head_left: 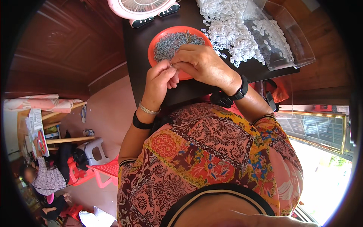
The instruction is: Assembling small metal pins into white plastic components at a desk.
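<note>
Over the near side of an orange-red bowl (151, 53), my two hands meet fingertip to fingertip. My left hand (160, 77) is closed in a pinch, its fingers curled in. My right hand (206, 64) pinches at the same spot from above. Whatever small piece is between the fingertips is too tiny and covered to make out. Small grey-blue metallic pieces (168, 45), like short screws, fill the bowl. A thin gold-coloured strip (188, 36) sticks up among them behind my right hand. Small white plastic pieces with holes (230, 36) lie heaped to the right.
A clear plastic bin (298, 45) on its side holds more white pieces at the table's right. A pink-and-white fan (140, 9) stands at the back of the dark table (138, 72). Red stools (106, 170) and other people (49, 178) are on the floor side at left.
</note>
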Demonstrator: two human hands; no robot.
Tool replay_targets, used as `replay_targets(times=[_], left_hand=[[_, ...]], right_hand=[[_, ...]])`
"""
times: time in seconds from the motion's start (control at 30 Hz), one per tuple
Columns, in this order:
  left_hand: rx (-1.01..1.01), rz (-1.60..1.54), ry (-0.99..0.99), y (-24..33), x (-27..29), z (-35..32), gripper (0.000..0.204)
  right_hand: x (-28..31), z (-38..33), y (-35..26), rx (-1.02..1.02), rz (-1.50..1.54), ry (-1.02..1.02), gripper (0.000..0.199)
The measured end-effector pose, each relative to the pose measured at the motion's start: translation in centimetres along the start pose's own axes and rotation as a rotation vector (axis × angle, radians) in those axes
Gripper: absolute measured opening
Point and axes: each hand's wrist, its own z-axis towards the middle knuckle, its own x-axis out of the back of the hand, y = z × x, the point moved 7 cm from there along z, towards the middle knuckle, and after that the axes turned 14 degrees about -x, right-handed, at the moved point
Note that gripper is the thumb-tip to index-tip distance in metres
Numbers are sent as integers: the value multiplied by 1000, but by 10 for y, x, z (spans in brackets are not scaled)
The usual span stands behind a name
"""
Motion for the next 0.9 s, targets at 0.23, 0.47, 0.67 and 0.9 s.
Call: replay_targets(times=[0.23,0.47,0.67,0.9], left_hand=[[-24,-124,94,-5,12,4,20],[-22,-63,158,-10,25,2,20],[4,-48,157,-10,24,4,21],[8,-77,164,-12,24,4,21]], right_hand=[[9,16,25,-103,102,-46,8],[-2,14,52,-129,-280,-184,14],[-26,12,50,-121,-372,-274,12],[-43,7,57,-85,-433,-333,7]])
